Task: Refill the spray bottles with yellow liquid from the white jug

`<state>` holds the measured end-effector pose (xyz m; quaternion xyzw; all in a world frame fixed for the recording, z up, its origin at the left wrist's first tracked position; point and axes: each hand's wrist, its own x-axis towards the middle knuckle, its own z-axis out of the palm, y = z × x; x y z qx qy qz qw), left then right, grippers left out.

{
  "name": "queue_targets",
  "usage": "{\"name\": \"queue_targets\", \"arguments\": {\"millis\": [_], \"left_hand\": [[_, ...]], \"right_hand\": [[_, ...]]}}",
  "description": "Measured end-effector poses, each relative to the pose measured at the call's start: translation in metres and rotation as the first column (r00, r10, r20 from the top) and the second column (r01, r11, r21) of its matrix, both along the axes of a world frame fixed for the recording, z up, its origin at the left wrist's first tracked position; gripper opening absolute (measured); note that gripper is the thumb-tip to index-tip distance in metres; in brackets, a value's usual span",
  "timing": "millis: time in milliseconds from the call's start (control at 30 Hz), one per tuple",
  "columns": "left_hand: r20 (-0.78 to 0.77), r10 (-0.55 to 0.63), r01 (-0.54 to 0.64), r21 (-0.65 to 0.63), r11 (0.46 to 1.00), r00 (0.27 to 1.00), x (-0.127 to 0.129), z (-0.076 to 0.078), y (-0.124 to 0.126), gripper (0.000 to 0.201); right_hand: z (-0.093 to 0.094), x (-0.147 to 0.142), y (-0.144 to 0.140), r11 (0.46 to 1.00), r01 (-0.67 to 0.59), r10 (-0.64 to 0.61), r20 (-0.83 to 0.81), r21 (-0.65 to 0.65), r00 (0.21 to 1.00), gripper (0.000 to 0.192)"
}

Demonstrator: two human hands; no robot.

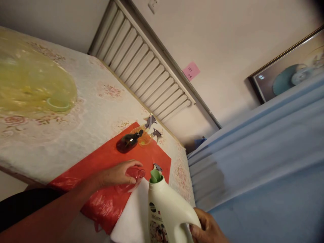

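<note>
Clear plastic bottle [133,172], tilted on a red sheet [106,158]; left hand [123,173] curled about its upper body, fingers on one side, thumb on the other. Pale jug [168,206], one; right hand [209,227] wrapped on its handle. Relation: the jug's green spout [155,176] lies just beyond the bottle's neck, apart from it, with the left hand nearer; the bottle's long axis points towards the spout. Spray head [157,167], one, close behind the spout. Red sheeting separates the bottle from a dark bottle [127,143]; floral cloth [96,111] borders the sheet.
</note>
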<state>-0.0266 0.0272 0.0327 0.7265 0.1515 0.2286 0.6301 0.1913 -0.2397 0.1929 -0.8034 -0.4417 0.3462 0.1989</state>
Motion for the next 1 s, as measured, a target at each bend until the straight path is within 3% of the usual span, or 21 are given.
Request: {"name": "queue_targets", "arguments": {"millis": [333, 533, 1000], "left_hand": [[0.091, -0.013, 0.010, 0.032, 0.999, 0.996, 0.015, -0.006, 0.002, 0.033], [0.115, -0.005, 0.002, 0.023, 1.000, 0.993, 0.019, -0.011, 0.004, 0.032], [0.143, -0.025, 0.027, -0.014, 1.000, 0.989, 0.020, -0.015, 0.003, 0.032]], "right_hand": [[0.007, -0.012, -0.003, 0.998, 0.054, -0.043, -0.232, 0.043, 0.972, 0.060], [0.012, -0.015, 0.000, 0.996, 0.082, -0.076, -0.197, 0.020, 0.977, 0.058], [0.024, -0.014, 0.009, 0.999, -0.005, 0.001, -0.116, -0.032, 0.993, 0.048]]}}
